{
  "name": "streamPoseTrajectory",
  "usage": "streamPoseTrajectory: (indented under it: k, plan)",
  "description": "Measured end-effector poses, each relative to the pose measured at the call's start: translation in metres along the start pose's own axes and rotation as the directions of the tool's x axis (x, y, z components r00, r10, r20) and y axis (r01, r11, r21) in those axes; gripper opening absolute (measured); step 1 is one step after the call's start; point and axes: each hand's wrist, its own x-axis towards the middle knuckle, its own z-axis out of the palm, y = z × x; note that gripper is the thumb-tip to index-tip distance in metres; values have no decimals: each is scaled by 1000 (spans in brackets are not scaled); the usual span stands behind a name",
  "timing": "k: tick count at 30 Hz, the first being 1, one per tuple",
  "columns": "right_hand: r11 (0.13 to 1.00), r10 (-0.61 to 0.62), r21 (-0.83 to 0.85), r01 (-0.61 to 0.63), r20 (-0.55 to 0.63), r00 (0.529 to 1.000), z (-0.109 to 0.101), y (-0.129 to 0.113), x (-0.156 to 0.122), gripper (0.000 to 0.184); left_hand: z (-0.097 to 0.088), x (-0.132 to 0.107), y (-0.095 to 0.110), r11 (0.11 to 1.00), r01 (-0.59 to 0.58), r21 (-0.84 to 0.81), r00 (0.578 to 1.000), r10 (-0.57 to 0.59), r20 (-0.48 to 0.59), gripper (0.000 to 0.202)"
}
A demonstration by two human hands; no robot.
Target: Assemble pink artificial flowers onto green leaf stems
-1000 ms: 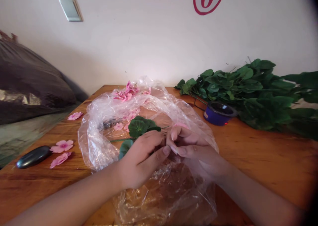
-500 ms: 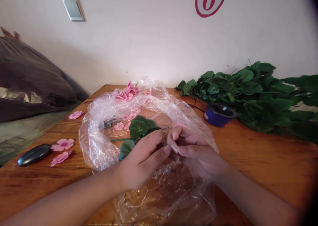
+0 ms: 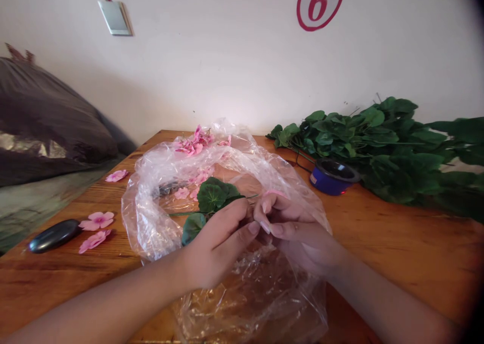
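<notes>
My left hand and my right hand meet fingertip to fingertip above a crumpled clear plastic bag. Both are closed in a pinch, and what sits between the fingers is hidden. Right behind my left hand are round green artificial leaves on a thin stem; whether that hand grips the stem I cannot tell. A pink petal edge peeks out just behind my right fingers. Pink artificial flowers are heaped at the bag's far side, and several more show around its middle.
Left on the wooden table lie a glossy black oval object and loose pink flowers. A blue pot with a black rim and a small red light stands right, before piled leaf stems. A dark sack bulges at far left.
The view has shifted slightly, so the table things appear a little lower and further right. My hands keep the same pinched pose.
</notes>
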Motion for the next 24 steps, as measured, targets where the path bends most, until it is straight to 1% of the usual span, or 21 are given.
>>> streamPoseTrajectory:
  k: [6,13,17,24]
  plan:
    - [1000,14,27,-14,-2,1000,0,0,0,13,1,0,-1,999,-3,-48,1000,2,-10,18]
    - [1000,0,-14,0,-10,1000,-1,1,-1,13,2,0,-2,999,4,-44,1000,-5,-19,18]
    - [999,-10,-31,10,-16,1000,-1,0,0,13,3,-1,-3,999,27,-35,999,-28,-26,18]
    - [1000,2,30,-2,-7,1000,-3,1,0,13,5,-1,-7,995,12,-95,1000,-15,-26,18]
